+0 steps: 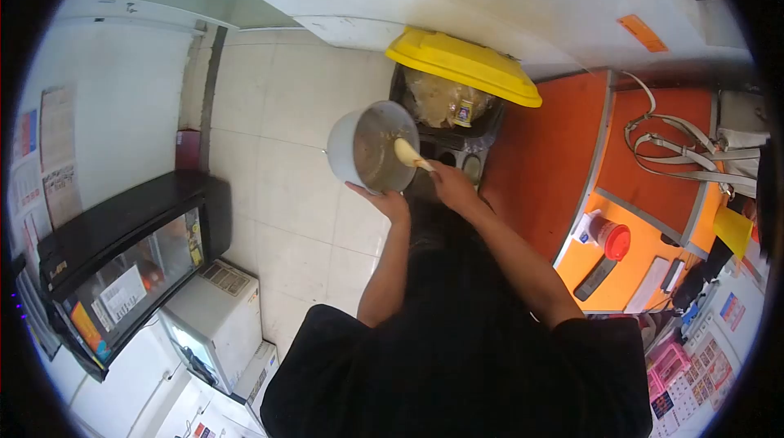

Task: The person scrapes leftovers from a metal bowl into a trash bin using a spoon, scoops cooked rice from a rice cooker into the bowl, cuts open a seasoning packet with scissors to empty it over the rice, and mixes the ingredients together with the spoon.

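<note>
A light grey pot is tilted on its side, its mouth facing right, with brownish residue on the inner wall. My left hand supports it from below, near the rim, fingers against the outside. In my right hand is the handle of a cream-coloured rice paddle, its blade inside the pot's mouth. Just beyond the pot stands a dark bin with its yellow lid raised. A clear plastic bag and a small yellow-and-blue packet lie in the bin.
On the right, an orange counter carries a red-lidded cup and a dark remote-like object. A pale strapped bag lies further right. At lower left stands a black glass-fronted cabinet. Pale tiles cover the floor.
</note>
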Demonstrator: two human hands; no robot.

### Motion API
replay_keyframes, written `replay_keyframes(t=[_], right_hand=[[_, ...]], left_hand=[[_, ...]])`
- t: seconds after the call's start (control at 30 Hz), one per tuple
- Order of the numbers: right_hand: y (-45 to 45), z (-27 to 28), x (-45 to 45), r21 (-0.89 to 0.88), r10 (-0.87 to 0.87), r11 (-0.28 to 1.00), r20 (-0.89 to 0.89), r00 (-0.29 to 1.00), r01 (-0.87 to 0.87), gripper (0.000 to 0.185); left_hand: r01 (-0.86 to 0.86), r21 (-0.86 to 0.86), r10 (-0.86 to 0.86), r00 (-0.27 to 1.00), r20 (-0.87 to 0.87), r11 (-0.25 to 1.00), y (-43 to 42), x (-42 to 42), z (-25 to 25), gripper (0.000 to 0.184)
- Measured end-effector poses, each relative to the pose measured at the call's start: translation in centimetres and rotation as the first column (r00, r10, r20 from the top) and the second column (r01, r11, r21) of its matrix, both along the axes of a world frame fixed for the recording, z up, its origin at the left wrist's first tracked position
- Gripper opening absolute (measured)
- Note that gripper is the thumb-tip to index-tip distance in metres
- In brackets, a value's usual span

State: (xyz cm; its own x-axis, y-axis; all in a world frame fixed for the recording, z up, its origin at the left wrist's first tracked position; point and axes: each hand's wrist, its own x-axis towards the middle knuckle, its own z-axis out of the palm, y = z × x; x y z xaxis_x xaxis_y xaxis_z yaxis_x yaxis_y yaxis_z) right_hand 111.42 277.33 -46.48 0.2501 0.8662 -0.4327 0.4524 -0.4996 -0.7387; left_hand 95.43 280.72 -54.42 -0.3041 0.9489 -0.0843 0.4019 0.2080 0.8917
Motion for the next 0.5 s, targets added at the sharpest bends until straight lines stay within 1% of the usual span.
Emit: replay_keyframes(t=[0.03,0.07,0.13,0.17,0.27,0.33,0.37,0.4,0.43,0.47,0.5], right_hand=[[2.1,-0.3,-1.6,-0.054,0.068,0.996,0.055,0.996,-0.065,0.025],[3.8,-0.7,-2.7,-0.114,0.135,0.986,0.108,0.985,-0.123,0.024],[6.3,-5.1,-4.5,-0.094,0.095,0.992,0.185,0.978,-0.079,0.023],[7.9,-6.2,-4.6,-0.081,0.069,0.995,0.228,0.971,-0.052,0.023],[10.5,-8.2,-2.1,-0.134,0.126,0.986,0.233,0.964,-0.096,0.025],[10.7,-8.8,0.7,-0.106,0.121,0.99,0.328,0.937,-0.091,0.025],[10.7,-8.6,2.4,-0.099,0.128,0.99,0.376,0.918,-0.097,0.025],[9.4,-8.3,4.4,-0.162,0.075,0.987,0.39,0.918,-0.011,0.025],[8.3,-6.6,6.4,-0.225,0.024,0.972,0.403,0.915,0.073,0.025],[7.4,-5.5,7.6,-0.275,-0.036,0.947,0.422,0.906,0.166,0.025],[6.8,-5.0,7.6,-0.266,-0.016,0.954,0.426,0.905,0.141,0.024]], left_hand=[[0.038,0.011,-0.038,0.999,-0.015,0.999,0.2,0.3,2.1,0.082],[0.082,0.016,-0.083,0.995,0.06,0.997,0.3,0.7,3.8,0.087],[0.15,0.077,-0.154,0.987,0.047,0.986,0.7,1.3,6.8,0.086],[0.188,0.111,-0.194,0.98,0.043,0.976,1.4,1.6,7.2,0.085],[0.182,0.18,-0.16,0.978,-0.132,0.967,3.8,2.2,5.9,0.078],[0.145,0.265,-0.112,0.984,-0.135,0.953,5.4,2.9,3.3,0.077],[0.117,0.3,-0.08,0.988,-0.131,0.947,6.5,3.8,3.1,0.077],[0.118,0.242,-0.06,0.971,-0.232,0.963,6.3,4.6,2.9,0.077],[0.116,0.179,-0.05,0.94,-0.338,0.977,6.4,5.6,3.9,0.077],[0.079,0.175,-0.025,0.957,-0.29,0.981,6.7,6.2,2.5,0.078],[0.042,0.188,0.007,0.968,-0.253,0.981,6.5,6.9,1.4,0.077]])
